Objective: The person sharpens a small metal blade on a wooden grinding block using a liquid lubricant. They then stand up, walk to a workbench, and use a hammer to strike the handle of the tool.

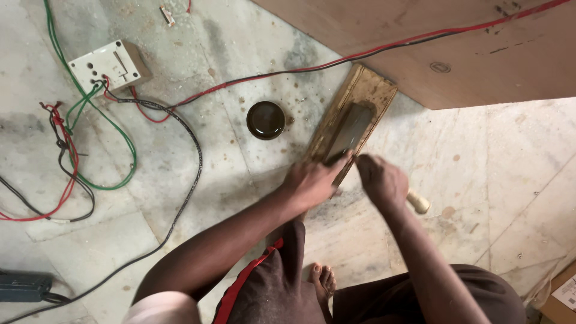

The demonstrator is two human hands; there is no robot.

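Crouching on the stained stone floor [180, 150], I leave the switch box [109, 63] and its tangle of wires [90, 156] off to the side, the dark round tin [266, 120] within reach. My left hand [312, 182] presses fingertips on the near end of the sharpening stone [350, 132] in its wooden block [354, 102], steadying it. My right hand [381, 180] closes around a wooden-handled tool [418, 203], its blade hidden.

Bare floor [498, 180] is seen to the right of the right hand [382, 180], so room is left there. Ahead, the way is blocked by the wooden block [354, 117] and the big board [456, 48]. On the left, the path is crossed by the round dark bowl [266, 120], tangled wires [114, 144] and a white switch box [109, 65].
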